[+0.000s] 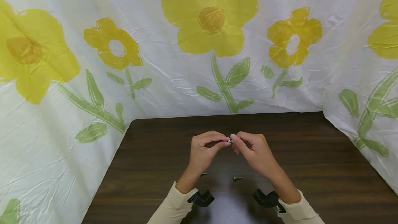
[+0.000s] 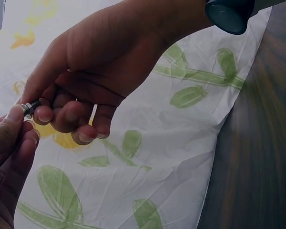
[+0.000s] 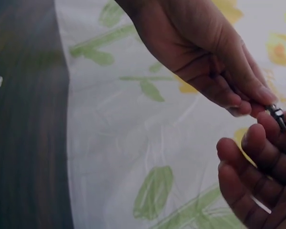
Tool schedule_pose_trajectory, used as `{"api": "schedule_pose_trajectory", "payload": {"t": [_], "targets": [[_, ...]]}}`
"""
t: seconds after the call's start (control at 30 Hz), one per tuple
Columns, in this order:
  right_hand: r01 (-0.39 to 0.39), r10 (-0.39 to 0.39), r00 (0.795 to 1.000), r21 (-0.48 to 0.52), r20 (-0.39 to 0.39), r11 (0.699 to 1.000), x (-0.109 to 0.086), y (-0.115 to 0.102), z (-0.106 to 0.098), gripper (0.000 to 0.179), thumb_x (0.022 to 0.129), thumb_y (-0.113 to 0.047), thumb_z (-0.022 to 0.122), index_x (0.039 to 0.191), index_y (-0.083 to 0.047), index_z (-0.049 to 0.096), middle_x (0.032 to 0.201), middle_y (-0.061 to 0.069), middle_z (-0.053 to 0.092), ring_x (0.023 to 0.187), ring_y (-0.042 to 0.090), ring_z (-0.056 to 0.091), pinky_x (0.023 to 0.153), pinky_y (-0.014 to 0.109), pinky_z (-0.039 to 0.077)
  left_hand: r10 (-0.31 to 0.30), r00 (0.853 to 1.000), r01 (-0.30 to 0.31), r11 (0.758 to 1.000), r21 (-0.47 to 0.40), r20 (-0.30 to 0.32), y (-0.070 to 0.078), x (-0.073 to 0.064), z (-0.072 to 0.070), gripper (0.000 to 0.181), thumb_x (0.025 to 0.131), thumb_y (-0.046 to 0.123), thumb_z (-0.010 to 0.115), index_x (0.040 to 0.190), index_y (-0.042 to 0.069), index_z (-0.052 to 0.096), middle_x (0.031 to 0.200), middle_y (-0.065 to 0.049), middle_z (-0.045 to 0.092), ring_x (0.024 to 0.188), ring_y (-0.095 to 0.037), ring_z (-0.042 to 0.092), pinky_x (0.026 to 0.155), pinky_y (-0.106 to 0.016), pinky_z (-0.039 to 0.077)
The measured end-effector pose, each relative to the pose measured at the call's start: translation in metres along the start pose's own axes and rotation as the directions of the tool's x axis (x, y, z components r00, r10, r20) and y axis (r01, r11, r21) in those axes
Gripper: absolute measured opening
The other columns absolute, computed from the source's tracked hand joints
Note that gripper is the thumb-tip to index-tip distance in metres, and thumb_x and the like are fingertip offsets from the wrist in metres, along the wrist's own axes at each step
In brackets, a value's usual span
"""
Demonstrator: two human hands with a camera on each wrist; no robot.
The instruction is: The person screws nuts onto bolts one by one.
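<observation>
Above the table, my left hand (image 1: 202, 148) and right hand (image 1: 255, 151) meet fingertip to fingertip over a small metal bolt (image 1: 230, 141). The left thumb and index finger pinch one end of the bolt (image 2: 27, 109), which carries a bright, nut-like ring. At the darker threaded end (image 3: 280, 123), the right thumb and fingers hold it, the other right fingers loosely bent. Fingertips hide part of the bolt. A second bolt (image 1: 237, 178) lies on the table below the hands, and a small metal piece (image 1: 203, 174) lies beside the left wrist, partly hidden.
The dark wood-grain table (image 1: 149, 161) stretches out below both hands. A white curtain (image 1: 174, 89) with yellow flowers hangs around its back and sides. Black camera mounts (image 1: 203, 198) sit on the inner side of both wrists, over cream sleeves.
</observation>
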State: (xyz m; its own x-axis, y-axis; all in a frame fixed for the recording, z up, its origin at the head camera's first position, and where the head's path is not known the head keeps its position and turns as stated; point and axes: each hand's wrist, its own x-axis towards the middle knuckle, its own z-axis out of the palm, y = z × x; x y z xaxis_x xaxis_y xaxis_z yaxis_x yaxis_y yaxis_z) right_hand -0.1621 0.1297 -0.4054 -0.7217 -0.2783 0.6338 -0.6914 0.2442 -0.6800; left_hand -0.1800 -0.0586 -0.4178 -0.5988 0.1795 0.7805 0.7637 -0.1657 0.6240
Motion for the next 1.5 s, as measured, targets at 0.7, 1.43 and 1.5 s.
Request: {"api": "schedule_pose_trajectory", "payload": {"t": [0.7, 1.43, 1.5], "targets": [[0.06, -0.06, 0.998, 0.055, 0.009, 0.997, 0.0022, -0.001, -0.0071, 0.027, 0.088, 0.01, 0.073, 0.103, -0.012, 0.074, 0.092, 0.001, 0.074, 0.073, 0.014, 0.069, 0.065, 0.023, 0.057, -0.026, 0.999, 0.027, 0.999, 0.029, -0.027, 0.0005, 0.0012, -0.0049, 0.01, 0.082, -0.008, 0.078, 0.091, -0.003, 0.078, 0.087, -0.015, 0.074, 0.079, -0.019, 0.072, 0.065, -0.042, 0.061], [0.133, -0.132, 0.99, 0.016, -0.045, 0.991, 0.0019, 0.0014, -0.0072, 0.034, 0.079, 0.01, 0.081, 0.106, -0.01, 0.076, 0.091, 0.0, 0.075, 0.072, 0.01, 0.068, 0.061, 0.022, 0.055, -0.06, 0.997, 0.061, 0.998, 0.021, -0.048, 0.0019, -0.0008, -0.0049, 0.011, 0.083, -0.008, 0.078, 0.092, -0.003, 0.077, 0.087, -0.015, 0.074, 0.077, -0.022, 0.071, 0.065, -0.041, 0.062], [0.142, -0.141, 0.989, 0.018, -0.045, 0.99, 0.0022, 0.0016, -0.0076, 0.034, 0.079, 0.011, 0.08, 0.104, -0.011, 0.076, 0.092, 0.0, 0.075, 0.072, 0.009, 0.067, 0.061, 0.021, 0.054, -0.066, 0.997, 0.066, 0.998, 0.011, -0.041, 0.0021, -0.0011, -0.0045, 0.01, 0.083, -0.008, 0.078, 0.093, -0.003, 0.077, 0.087, -0.015, 0.074, 0.077, -0.025, 0.071, 0.065, -0.042, 0.062]]}}
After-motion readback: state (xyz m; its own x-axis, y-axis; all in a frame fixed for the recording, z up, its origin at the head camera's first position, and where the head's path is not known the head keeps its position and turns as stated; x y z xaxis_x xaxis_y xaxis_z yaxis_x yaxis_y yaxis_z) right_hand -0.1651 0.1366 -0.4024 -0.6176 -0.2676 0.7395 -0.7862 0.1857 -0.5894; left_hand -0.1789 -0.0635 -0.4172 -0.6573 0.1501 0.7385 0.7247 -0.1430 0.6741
